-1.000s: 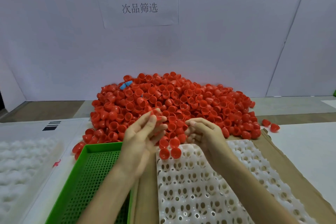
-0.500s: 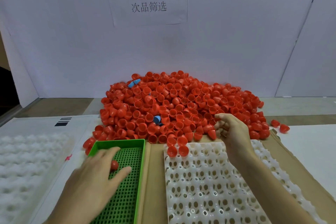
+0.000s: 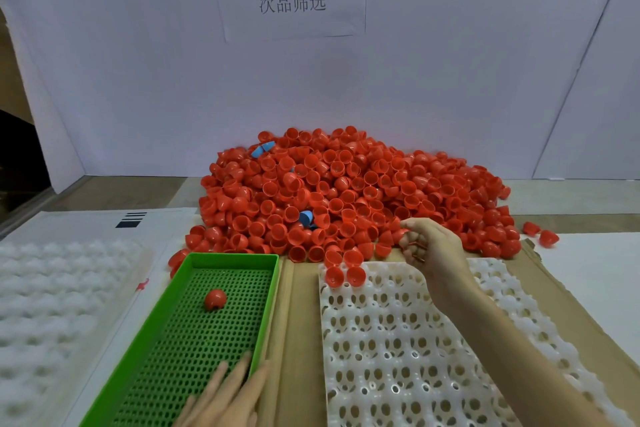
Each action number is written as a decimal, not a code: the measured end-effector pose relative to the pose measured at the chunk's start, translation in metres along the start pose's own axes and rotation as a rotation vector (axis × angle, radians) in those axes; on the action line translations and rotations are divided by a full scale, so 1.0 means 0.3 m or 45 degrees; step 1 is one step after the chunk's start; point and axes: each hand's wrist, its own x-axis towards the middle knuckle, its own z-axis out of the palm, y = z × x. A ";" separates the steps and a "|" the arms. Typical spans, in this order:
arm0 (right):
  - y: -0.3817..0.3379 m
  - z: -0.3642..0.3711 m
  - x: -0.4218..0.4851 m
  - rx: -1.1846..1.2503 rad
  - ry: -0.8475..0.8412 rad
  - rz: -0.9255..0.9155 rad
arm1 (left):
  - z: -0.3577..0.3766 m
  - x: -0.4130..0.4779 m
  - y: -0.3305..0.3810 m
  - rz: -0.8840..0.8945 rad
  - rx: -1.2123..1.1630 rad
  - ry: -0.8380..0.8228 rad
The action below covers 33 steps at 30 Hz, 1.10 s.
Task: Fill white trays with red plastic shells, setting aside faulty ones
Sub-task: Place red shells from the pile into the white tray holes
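Note:
A big pile of red plastic shells [image 3: 346, 191] lies against the back wall. In front of it, a white tray [image 3: 398, 340] holds two red shells [image 3: 344, 276] in its far left corner. My right hand [image 3: 433, 250] sits at the near edge of the pile, above the tray's far end. Its fingers are curled round red shells that show between them. One red shell [image 3: 215, 299] lies dome-up in the green perforated tray [image 3: 235, 257] to the left. My left hand [image 3: 225, 399] hovers over that tray's near end, fingers straight and holding nothing.
Two blue pieces [image 3: 306, 217] [image 3: 262, 149] are mixed into the pile. More white trays [image 3: 52, 305] lie at the far left. Brown cardboard [image 3: 298, 340] is under the trays. Two loose shells [image 3: 540, 234] lie to the right of the pile.
My left hand left the pile, let go of one red shell in the green tray and drew back toward me. My right hand stayed at the pile's edge.

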 end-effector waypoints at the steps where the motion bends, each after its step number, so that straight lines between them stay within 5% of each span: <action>1: 0.001 0.001 0.000 -0.002 -0.002 0.002 | -0.004 -0.006 0.011 0.037 0.032 0.025; 6: 0.002 0.002 -0.003 -0.014 0.001 0.012 | -0.068 -0.054 0.127 0.021 0.284 0.488; 11: -0.001 -0.002 -0.007 -0.045 0.047 -0.015 | -0.262 0.135 0.279 0.382 -0.078 0.924; 19: 0.029 0.004 -0.009 -0.070 0.127 -0.105 | -0.367 0.594 0.342 0.227 0.238 0.655; 24: 0.035 -0.002 -0.001 -0.053 0.151 -0.110 | -0.345 0.660 0.354 0.211 0.315 0.724; 27: 0.037 -0.004 0.002 -0.046 0.154 -0.107 | -0.364 0.635 0.350 0.256 0.008 0.812; 30: 0.036 -0.002 0.001 -0.038 0.164 -0.117 | -0.392 0.573 0.352 0.380 -0.703 0.844; 33: 0.028 0.003 -0.007 -0.026 0.128 -0.157 | -0.391 0.488 0.355 0.492 -1.494 0.605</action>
